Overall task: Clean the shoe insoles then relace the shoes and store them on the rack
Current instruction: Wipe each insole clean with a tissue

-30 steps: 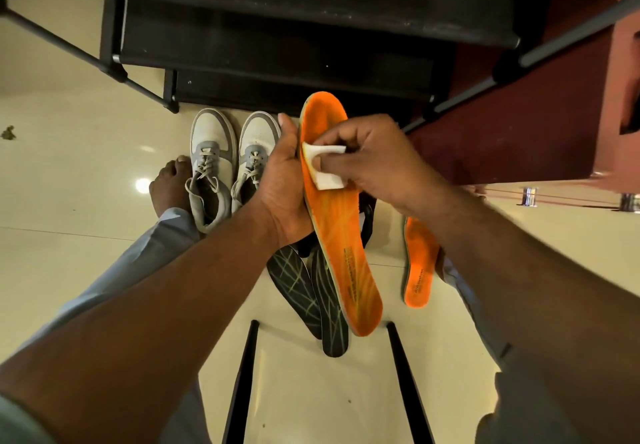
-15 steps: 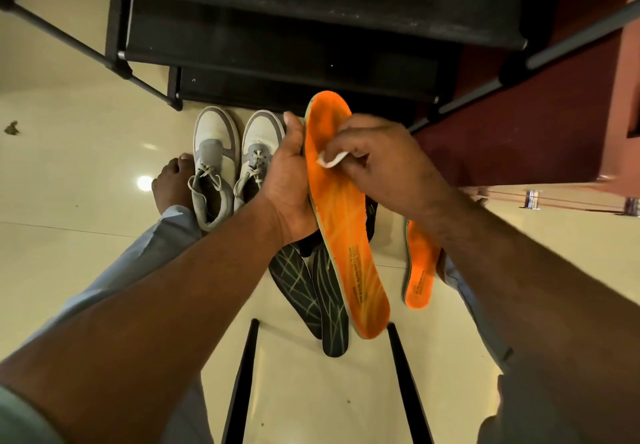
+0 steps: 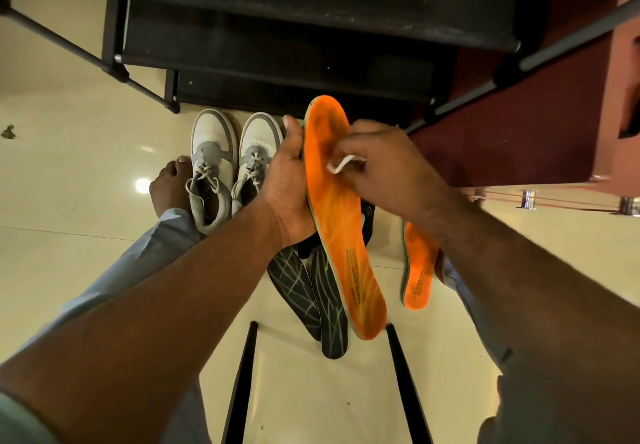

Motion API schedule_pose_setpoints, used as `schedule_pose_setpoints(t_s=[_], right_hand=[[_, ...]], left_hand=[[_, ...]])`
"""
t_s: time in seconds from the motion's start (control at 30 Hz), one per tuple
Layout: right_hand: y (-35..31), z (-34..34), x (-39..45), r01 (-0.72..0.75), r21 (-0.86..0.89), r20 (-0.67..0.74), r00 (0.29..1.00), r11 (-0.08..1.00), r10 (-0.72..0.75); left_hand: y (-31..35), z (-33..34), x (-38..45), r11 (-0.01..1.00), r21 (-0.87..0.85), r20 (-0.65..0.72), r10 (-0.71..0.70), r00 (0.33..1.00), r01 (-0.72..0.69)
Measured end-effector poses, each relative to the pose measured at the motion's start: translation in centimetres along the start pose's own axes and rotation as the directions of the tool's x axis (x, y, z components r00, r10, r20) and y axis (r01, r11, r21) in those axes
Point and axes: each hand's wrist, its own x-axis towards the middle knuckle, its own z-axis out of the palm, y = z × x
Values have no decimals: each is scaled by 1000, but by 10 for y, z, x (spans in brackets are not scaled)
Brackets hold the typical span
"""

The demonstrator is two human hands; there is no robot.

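the left hand [image 3: 287,183] grips the orange insole [image 3: 341,221] along its left edge, roughly mid-length, thumb up beside the toe end, fingers wrapped round behind & out of sight. the insole is held in the air w/ its long axis running near-far: toe end far, up by the front edge of the black shoe rack [image 3: 277,45], heel end near, tilting a bit to the person's right as it comes back. printed side faces up.

the right hand [image 3: 384,169] has its fingers curled on a small white wipe [image 3: 341,165], pinched tight, only a folded edge showing. the wipe sits on the forefoot part of the insole, just past where the left hand holds it. so everything still to cover, arch & heel, lies toward the person from the wipe, along the long axis. the likely stroke is a pull back down the length; the right hand is the free one & nearer that surface, the left just steadies. the heel end is unsupported, so hard pressure there could flex it, prob.

on the floor: a 2nd orange insole [image 3: 417,270] lies to the right, partly under the right forearm. two dark patterned insoles [image 3: 311,291] lie side by side under the held one. a pair of grey-white sneakers [image 3: 235,166] stands just left of the left hand, toes to the rack's front edge, laces loose. cleaning is mid-way by the look of it; relacing & racking not yet done.
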Motion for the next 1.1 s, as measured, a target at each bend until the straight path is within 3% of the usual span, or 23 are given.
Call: schedule_pose_setpoints(t_s=[0.1, 0.27, 0.43, 0.6, 0.73, 0.9, 1.03, 1.1], right_hand=[[-19, -1, -2, 152, 110, 97, 982, 982, -162], [1, -6, 0, 71, 12, 78, 994, 997, -72], [-23, 1, -3, 236, 38, 167, 957, 971, -239], [-2, 1, 0, 94, -47, 103, 991, 994, -89], [-23, 5, -4, 218, 50, 148, 963, 975, -223], [-4, 4, 0, 111, -67, 139, 985, 992, -101], [-25, 6, -5, 206, 60, 147, 966, 977, -213], [-22, 7, -3, 184, 29, 146, 972, 983, -186]], left_hand=[[4, -1, -3, 999, -34, -11, 3, 1000, -3], [5, 1, -3, 1000, -13, -18, 27, 999, -27], [12, -2, -4, 999, -43, -62, 12, 998, -15], [13, -1, -5, 998, -43, -77, 44, 996, -48], [13, -3, -4, 999, -39, -78, 23, 997, -26], [11, 0, -5, 998, -22, -96, 59, 994, -62], [12, -2, -4, 999, -33, -88, 32, 996, -35], [12, -3, -3, 998, -48, -92, 40, 995, -45]])
